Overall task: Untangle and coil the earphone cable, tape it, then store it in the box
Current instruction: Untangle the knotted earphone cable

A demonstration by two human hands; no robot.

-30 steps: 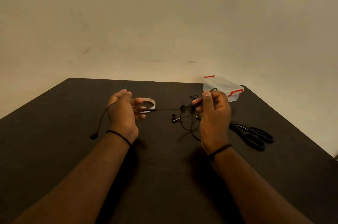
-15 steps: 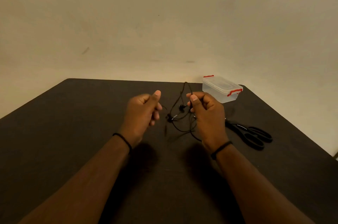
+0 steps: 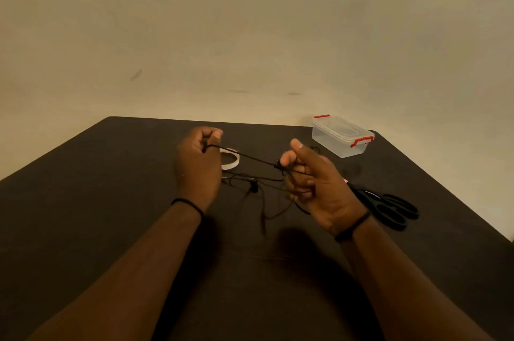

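The earphone cable (image 3: 250,157) is held up over the dark surface (image 3: 111,201), one stretch of it pulled nearly straight between the two hands, its long axis running from high at the left hand (image 3: 198,165) down and across to the right hand (image 3: 314,182). The left hand has its grip pressed together on the cable, thumb against curled fingers, pinching the high end of that stretch. The right hand has its grip closed on the cable too: the thumb stands up, the other fingers are curled, and strands pass through them beside a small dark bud. Below the taut stretch the cable hangs in loose, crossing loops, with another earbud (image 3: 253,183) dangling between the hands and a strand trailing down toward the surface nearer the person than the left hand. A roll of white tape (image 3: 232,164) lies flat just beyond and beside the left hand, partly hidden by it. Black scissors (image 3: 389,208) lie on the far side of the right hand from the left hand. The clear box (image 3: 340,137), lid on, with red clasps, sits beyond the right hand, well apart from the left hand, near the surface's far corner. Each wrist wears a thin dark band. A plain, pale wall rises behind the surface.
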